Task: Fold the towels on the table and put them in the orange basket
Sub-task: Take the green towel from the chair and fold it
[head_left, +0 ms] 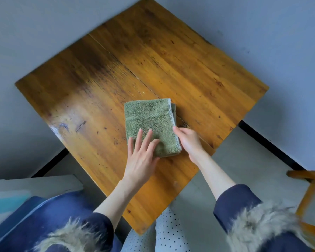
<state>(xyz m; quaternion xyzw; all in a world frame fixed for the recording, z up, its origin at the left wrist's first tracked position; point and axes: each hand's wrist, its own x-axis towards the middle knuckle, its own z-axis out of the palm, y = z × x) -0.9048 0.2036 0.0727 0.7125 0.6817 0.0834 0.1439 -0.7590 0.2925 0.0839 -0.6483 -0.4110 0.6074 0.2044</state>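
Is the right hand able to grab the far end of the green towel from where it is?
Probably yes. The right hand already touches the near right edge of the folded green towel, and nothing lies on the wooden table along that edge. The left hand presses only the near part.

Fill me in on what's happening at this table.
A person is folding a green towel on a wooden table. The towel is already folded into a compact rectangle. The left hand lies flat on its near part with fingers straight, pressing it down, while the right hand touches the towel's right edge; whether it pinches the edge is hard to tell. No orange basket is in view, so the towel has not been put away.
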